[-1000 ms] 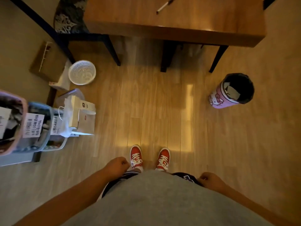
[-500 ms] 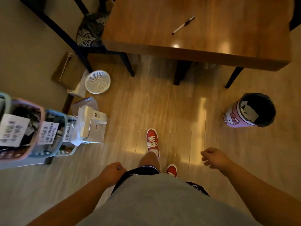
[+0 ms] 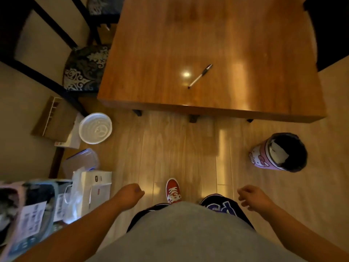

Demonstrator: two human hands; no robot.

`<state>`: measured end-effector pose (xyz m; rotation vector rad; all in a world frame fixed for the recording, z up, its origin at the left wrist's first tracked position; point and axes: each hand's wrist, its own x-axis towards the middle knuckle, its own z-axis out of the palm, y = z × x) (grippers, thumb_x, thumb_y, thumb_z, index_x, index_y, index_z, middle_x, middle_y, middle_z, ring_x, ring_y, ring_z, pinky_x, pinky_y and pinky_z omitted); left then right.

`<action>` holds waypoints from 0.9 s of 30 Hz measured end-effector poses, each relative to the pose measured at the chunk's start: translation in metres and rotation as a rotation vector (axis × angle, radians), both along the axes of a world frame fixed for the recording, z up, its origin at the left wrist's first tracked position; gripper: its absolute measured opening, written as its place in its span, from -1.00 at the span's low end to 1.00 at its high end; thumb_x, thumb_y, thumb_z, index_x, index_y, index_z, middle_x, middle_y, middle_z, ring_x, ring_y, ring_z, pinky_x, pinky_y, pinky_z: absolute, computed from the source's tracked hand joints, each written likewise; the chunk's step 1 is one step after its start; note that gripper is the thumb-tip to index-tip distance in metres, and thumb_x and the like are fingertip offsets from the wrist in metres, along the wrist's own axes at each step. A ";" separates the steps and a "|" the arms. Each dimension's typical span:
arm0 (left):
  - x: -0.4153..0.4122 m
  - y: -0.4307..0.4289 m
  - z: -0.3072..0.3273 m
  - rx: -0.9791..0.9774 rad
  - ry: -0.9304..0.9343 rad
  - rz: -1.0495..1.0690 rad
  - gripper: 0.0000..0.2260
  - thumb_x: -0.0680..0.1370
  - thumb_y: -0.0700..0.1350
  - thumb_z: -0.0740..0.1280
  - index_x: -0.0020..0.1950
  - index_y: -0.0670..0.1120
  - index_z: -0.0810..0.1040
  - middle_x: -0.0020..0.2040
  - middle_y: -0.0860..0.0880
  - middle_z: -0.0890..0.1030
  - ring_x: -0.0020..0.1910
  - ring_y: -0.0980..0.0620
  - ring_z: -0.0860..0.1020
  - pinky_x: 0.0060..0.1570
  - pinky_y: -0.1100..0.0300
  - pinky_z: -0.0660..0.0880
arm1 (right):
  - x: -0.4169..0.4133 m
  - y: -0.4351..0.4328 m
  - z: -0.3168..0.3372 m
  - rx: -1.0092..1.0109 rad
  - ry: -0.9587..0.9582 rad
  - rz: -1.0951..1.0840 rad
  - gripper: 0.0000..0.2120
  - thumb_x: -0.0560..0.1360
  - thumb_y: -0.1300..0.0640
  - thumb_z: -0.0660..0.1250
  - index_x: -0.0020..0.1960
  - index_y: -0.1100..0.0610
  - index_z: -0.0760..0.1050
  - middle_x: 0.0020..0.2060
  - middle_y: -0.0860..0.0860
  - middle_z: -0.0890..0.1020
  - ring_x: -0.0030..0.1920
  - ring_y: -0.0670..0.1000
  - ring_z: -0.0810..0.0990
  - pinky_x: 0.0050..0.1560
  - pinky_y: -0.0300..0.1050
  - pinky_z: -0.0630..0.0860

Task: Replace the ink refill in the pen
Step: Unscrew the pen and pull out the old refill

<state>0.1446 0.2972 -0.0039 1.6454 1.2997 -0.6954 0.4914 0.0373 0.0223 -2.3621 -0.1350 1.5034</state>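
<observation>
We have stepped closer: the slim white black-capped pen (image 3: 200, 76) now lies nearer on the brown wooden table (image 3: 245, 87). Our left hand (image 3: 130, 193) is fisted, empty; our right hand (image 3: 252, 196) hangs loosely curled, empty.

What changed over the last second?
The person stepped toward the table, so more of its top is in view. The right hand swung away from the body. Nothing grasped. The pen stays put; the left hand is still a loose fist.
</observation>
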 end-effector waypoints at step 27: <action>0.377 0.175 0.068 0.621 -0.323 -0.091 -0.85 0.51 0.03 0.34 -0.02 -0.01 0.47 -0.09 0.02 0.47 -0.12 0.03 0.48 -0.17 0.10 0.53 | 0.235 0.284 0.067 0.378 -0.004 0.418 -0.89 0.55 -0.07 0.27 0.00 -0.11 0.55 -0.14 -0.11 0.63 -0.17 -0.15 0.60 -0.25 -0.26 0.46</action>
